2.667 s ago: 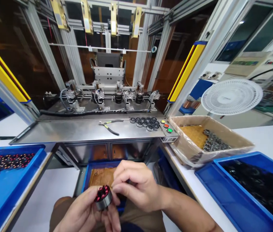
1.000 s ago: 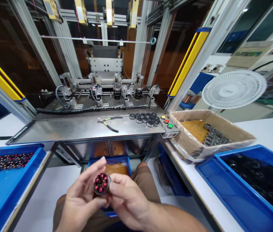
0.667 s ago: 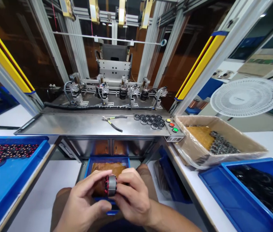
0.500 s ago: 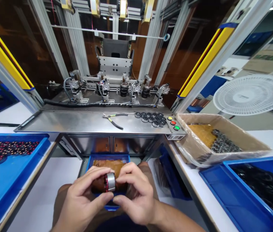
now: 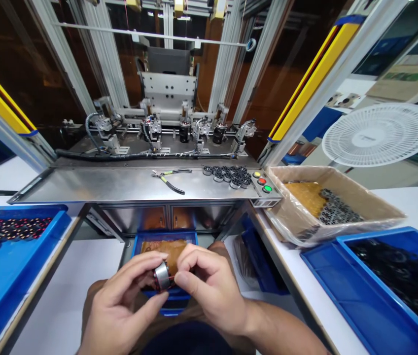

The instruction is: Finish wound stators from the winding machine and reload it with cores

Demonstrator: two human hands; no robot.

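A winding machine (image 5: 164, 123) stands behind a steel shelf (image 5: 120, 186), with a blue tray (image 5: 17, 276) at left. Over the lap, left hand (image 5: 120, 310) and right hand (image 5: 209, 291) both pinch a small wound stator (image 5: 162, 276), fingertips closed on its metal rim.

This was a factory workstation on a production line. A winding machine (image 5: 168, 128) stood behind a steel shelf (image 5: 120, 185), framed by aluminium posts (image 5: 227, 54) and yellow safety light bars (image 5: 305, 74). Coloured push buttons (image 5: 261, 181) sat at the shelf's right end, with pliers (image 5: 168, 180) and a cluster of small black parts (image 5: 227, 176) beside them. Blue plastic bins (image 5: 375, 291) and a cardboard box (image 5: 327, 207) held batches of identical parts on white benches (image 5: 416, 207), and a white desk fan (image 5: 379, 135) stood to the right.
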